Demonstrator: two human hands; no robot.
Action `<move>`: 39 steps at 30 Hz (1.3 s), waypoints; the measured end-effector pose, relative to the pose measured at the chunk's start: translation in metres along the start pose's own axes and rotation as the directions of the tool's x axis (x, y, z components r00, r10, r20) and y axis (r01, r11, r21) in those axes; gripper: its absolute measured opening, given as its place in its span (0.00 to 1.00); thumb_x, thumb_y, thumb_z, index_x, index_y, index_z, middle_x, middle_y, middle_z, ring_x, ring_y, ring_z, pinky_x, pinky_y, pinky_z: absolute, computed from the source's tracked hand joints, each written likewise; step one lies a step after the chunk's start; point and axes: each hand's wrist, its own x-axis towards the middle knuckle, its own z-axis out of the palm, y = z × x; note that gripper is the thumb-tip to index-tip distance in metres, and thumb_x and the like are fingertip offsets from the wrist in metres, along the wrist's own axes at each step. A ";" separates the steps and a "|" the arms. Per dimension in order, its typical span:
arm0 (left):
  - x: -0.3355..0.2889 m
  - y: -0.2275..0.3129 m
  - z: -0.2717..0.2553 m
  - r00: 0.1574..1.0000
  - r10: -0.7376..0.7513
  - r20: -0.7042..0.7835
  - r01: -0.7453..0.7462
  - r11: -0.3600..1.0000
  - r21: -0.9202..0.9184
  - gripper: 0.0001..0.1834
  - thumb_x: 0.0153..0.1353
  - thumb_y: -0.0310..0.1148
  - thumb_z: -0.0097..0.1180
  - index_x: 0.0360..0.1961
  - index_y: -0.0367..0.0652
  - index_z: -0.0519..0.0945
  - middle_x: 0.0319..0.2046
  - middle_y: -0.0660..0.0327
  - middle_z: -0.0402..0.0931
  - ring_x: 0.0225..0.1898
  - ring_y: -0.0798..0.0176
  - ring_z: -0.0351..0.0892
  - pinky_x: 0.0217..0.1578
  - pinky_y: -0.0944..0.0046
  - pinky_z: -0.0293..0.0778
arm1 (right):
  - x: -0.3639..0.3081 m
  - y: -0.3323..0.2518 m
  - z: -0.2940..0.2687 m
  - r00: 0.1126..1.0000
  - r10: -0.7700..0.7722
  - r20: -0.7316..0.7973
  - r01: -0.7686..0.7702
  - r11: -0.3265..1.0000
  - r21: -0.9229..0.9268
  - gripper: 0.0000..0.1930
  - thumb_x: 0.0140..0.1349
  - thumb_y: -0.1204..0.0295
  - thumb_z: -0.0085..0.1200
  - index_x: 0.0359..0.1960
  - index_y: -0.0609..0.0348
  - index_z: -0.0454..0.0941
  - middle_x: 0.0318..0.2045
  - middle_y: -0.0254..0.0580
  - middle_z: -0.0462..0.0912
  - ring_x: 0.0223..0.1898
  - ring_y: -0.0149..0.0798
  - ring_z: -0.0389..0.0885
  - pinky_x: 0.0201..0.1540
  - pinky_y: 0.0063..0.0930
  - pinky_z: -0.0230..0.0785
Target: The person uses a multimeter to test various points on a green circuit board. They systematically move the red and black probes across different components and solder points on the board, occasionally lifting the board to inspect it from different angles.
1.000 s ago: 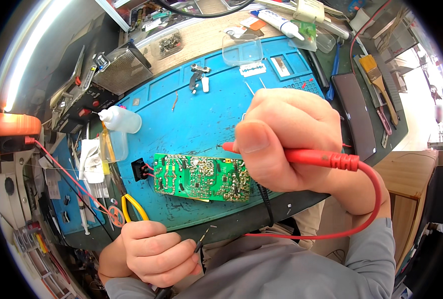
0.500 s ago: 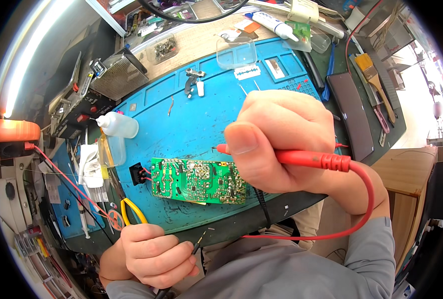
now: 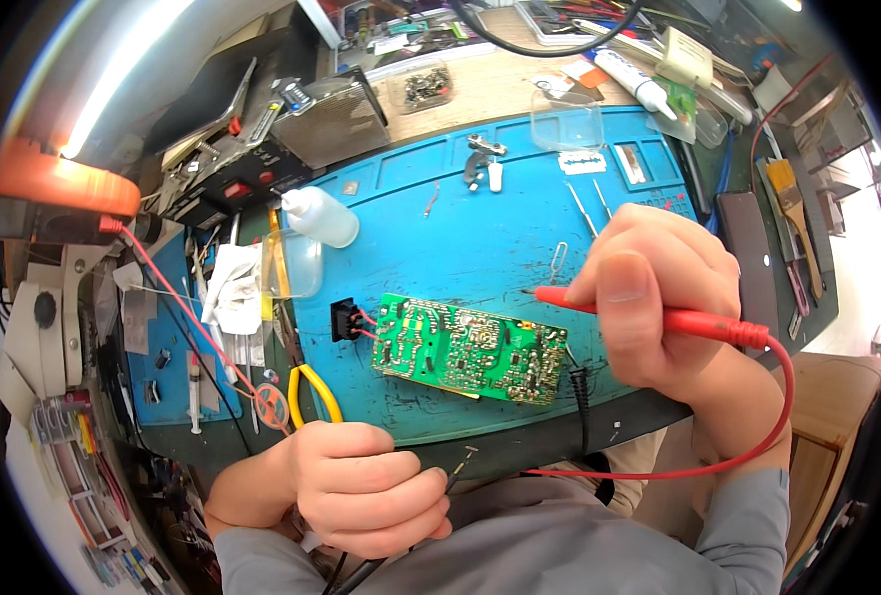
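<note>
My right hand [image 3: 663, 288] is closed around a red test probe [image 3: 716, 325], its tip pointing left above the blue work mat. The probe tip appears near the upper right corner of a green circuit board [image 3: 450, 347], which lies solder side up; contact cannot be made out. At the front edge of the bench, my left hand [image 3: 371, 491] grips a black test probe [image 3: 454, 480], its metal tip pointing up and right, apart from the board. A black socket [image 3: 344, 319] joins the board's left end by red wires; a black cable [image 3: 581, 407] leaves its right end.
Yellow-handled pliers [image 3: 318, 392] lie just beyond my left hand. A white squeeze bottle [image 3: 323, 218] and a clear tray [image 3: 293, 264] stand left of the mat. An orange-cased meter [image 3: 63, 188] is at far left. Tweezers [image 3: 581, 208], a razor blade [image 3: 583, 163] and a dark phone [image 3: 744, 238] lie to the right.
The view has shifted, so the bench appears farther right. The red probe has drawn a little away from me in the picture relative to the board. Both hands keep their probes.
</note>
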 end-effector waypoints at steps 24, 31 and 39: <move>-0.003 0.000 0.006 0.995 0.053 -0.086 -0.055 0.998 -0.022 0.07 0.62 0.30 0.67 0.35 0.40 0.82 0.35 0.61 0.83 0.29 0.67 0.77 0.25 0.69 0.67 | 0.000 -0.002 -0.004 0.999 0.028 0.038 -0.027 1.000 -0.002 0.15 0.67 0.77 0.57 0.20 0.62 0.74 0.14 0.37 0.69 0.14 0.35 0.65 0.17 0.30 0.55; -0.004 0.001 0.004 0.995 0.060 -0.078 -0.062 0.998 -0.027 0.06 0.62 0.31 0.68 0.34 0.44 0.82 0.34 0.65 0.84 0.28 0.70 0.77 0.25 0.70 0.66 | -0.001 -0.001 -0.005 0.998 0.037 0.041 -0.037 0.999 -0.014 0.15 0.67 0.78 0.56 0.19 0.62 0.74 0.14 0.38 0.69 0.14 0.35 0.65 0.17 0.30 0.55; -0.003 0.001 0.006 0.990 0.096 -0.107 -0.101 0.994 -0.044 0.06 0.59 0.29 0.67 0.32 0.40 0.82 0.33 0.60 0.82 0.28 0.66 0.76 0.25 0.68 0.66 | -0.002 -0.001 -0.005 0.997 0.052 0.049 -0.053 0.999 0.010 0.15 0.68 0.78 0.55 0.20 0.63 0.74 0.15 0.39 0.72 0.14 0.36 0.67 0.18 0.31 0.57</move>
